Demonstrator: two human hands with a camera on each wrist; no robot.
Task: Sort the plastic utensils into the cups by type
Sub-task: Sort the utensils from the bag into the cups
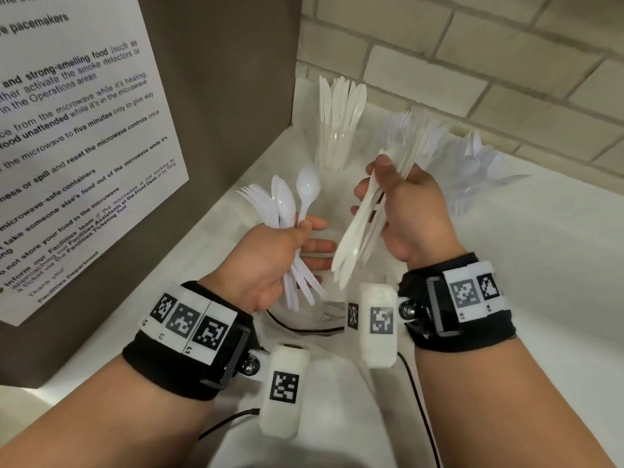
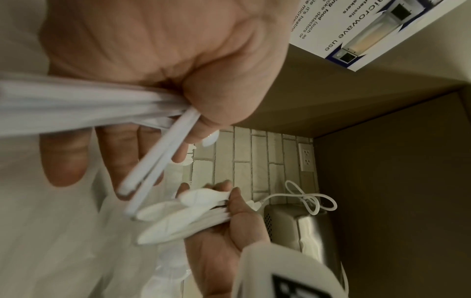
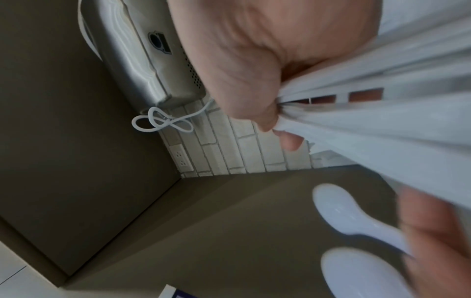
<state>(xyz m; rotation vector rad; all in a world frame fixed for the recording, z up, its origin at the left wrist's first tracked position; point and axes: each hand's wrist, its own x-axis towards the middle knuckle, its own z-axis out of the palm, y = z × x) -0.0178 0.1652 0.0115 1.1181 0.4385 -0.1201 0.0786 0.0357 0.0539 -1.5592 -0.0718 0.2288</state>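
My left hand [image 1: 314,238] grips a bundle of white plastic spoons and forks [image 1: 287,201] by the handles, heads up; one spoon [image 1: 308,187] stands apart by the thumb. The handles [image 2: 76,104] fan out of the fist in the left wrist view. My right hand [image 1: 371,187] grips a bundle of white utensils, mostly knives [image 1: 354,238], blades pointing down toward me, also seen in the right wrist view [image 3: 369,125]. Behind the hands stand three clear cups: one with knives [image 1: 332,146], one with forks [image 1: 403,126], one with spoons [image 1: 472,170].
A brown panel with a printed microwave notice [image 1: 77,136] walls off the left side. A pale tiled wall [image 1: 472,62] closes the back. Thin cables [image 1: 304,327] lie on the white counter [image 1: 540,265] under my wrists. A metal appliance [image 3: 142,66] with a looped white cord shows in the wrist views.
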